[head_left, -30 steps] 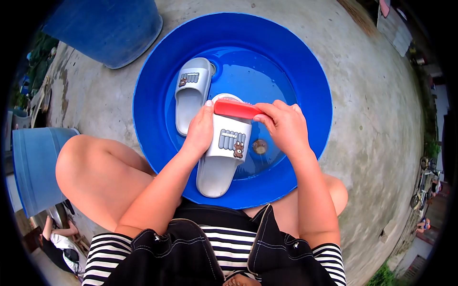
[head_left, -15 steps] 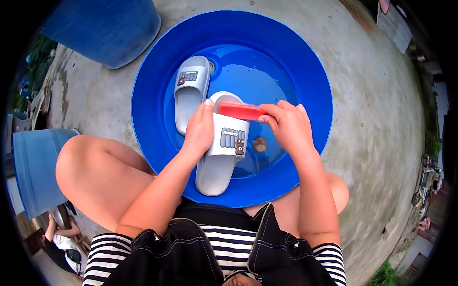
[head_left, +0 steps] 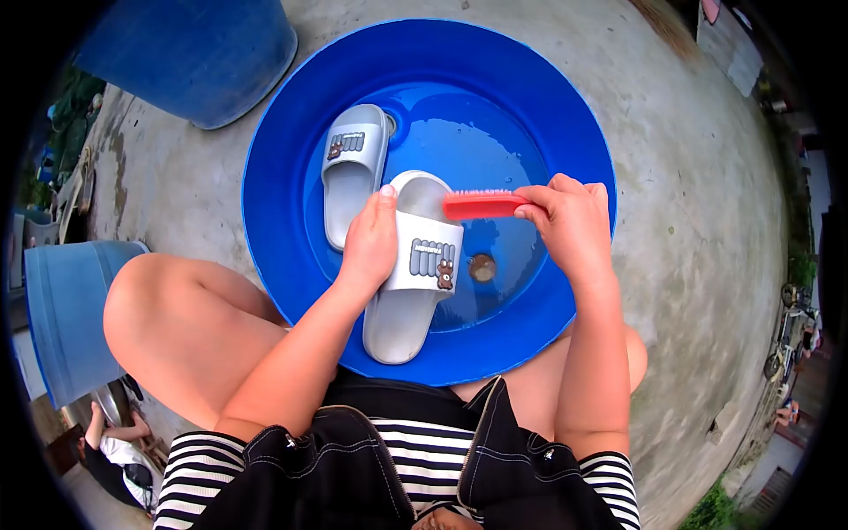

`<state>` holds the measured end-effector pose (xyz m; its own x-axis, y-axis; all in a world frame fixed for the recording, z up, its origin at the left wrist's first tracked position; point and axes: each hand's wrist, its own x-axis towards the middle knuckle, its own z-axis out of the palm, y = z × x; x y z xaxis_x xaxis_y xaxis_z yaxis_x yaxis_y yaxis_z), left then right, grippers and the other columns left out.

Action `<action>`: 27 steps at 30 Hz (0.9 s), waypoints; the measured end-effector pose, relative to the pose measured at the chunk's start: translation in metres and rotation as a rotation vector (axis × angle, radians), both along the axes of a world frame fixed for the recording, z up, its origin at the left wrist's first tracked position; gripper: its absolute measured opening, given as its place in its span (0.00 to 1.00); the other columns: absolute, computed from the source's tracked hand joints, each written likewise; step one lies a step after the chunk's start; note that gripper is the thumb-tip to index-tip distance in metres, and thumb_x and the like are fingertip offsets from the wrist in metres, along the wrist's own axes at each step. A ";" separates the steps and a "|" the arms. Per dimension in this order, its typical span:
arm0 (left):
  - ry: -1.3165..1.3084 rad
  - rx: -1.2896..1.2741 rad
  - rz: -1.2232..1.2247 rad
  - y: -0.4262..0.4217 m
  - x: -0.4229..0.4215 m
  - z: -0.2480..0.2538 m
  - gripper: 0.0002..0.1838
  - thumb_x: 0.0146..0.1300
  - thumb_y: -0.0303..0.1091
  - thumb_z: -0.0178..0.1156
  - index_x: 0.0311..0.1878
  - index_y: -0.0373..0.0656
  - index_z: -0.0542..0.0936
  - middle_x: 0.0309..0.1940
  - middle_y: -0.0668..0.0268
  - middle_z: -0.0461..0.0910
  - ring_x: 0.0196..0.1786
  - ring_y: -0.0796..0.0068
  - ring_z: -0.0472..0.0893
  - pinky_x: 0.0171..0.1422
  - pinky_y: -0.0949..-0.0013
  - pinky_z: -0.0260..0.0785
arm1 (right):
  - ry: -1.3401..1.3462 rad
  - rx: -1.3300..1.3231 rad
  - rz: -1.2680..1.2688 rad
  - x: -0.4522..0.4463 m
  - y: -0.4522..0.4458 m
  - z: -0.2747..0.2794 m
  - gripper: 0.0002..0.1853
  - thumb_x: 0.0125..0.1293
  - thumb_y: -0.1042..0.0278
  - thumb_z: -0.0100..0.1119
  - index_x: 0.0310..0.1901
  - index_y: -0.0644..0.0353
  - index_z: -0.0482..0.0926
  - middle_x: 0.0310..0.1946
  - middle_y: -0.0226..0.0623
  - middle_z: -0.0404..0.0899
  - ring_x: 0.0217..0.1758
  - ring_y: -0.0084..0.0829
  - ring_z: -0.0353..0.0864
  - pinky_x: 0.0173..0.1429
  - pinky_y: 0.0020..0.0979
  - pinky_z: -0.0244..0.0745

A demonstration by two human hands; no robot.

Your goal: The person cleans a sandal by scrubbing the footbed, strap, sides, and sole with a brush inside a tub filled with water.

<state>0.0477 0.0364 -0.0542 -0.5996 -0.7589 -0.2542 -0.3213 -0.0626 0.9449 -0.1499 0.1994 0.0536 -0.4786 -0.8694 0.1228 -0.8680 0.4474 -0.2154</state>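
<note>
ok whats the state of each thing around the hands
left hand: holding near slipper by its side
right hand: gripping red brush
red brush: bristles toward top of picture
near slipper: held over blue tub
far slipper: in blue tub, not held
blue tub: upright, some water inside

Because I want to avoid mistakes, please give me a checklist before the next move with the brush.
1. Left hand on the near slipper: ok, it holds the side.
2. Right hand on the red brush: ok, it grips one end.
3. Red brush over the near slipper's middle: not ok, only its tip overlaps the edge.
4. Water in the basin: ok, some is visible.
5. Far slipper inside the basin: ok.
6. Near slipper clean underneath: cannot tell, that side is hidden.
</note>
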 end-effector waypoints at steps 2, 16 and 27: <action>0.016 0.010 0.002 0.000 -0.001 0.000 0.33 0.84 0.57 0.36 0.55 0.34 0.80 0.42 0.46 0.84 0.48 0.50 0.84 0.57 0.55 0.73 | 0.029 -0.048 -0.009 -0.001 -0.001 0.004 0.09 0.60 0.56 0.73 0.41 0.44 0.92 0.28 0.27 0.78 0.37 0.32 0.75 0.52 0.37 0.62; -0.025 0.059 -0.010 -0.001 0.001 0.003 0.33 0.85 0.56 0.37 0.58 0.35 0.81 0.45 0.52 0.86 0.51 0.61 0.85 0.60 0.60 0.74 | 0.101 -0.064 0.143 -0.001 -0.006 -0.010 0.06 0.57 0.58 0.74 0.36 0.44 0.91 0.27 0.25 0.75 0.36 0.28 0.75 0.52 0.36 0.62; -0.006 0.046 -0.010 0.001 0.003 0.005 0.33 0.85 0.56 0.37 0.56 0.34 0.81 0.43 0.52 0.85 0.47 0.61 0.84 0.58 0.59 0.74 | 0.183 -0.127 0.062 0.003 -0.008 -0.005 0.07 0.57 0.56 0.74 0.36 0.43 0.91 0.26 0.25 0.74 0.36 0.29 0.75 0.50 0.36 0.62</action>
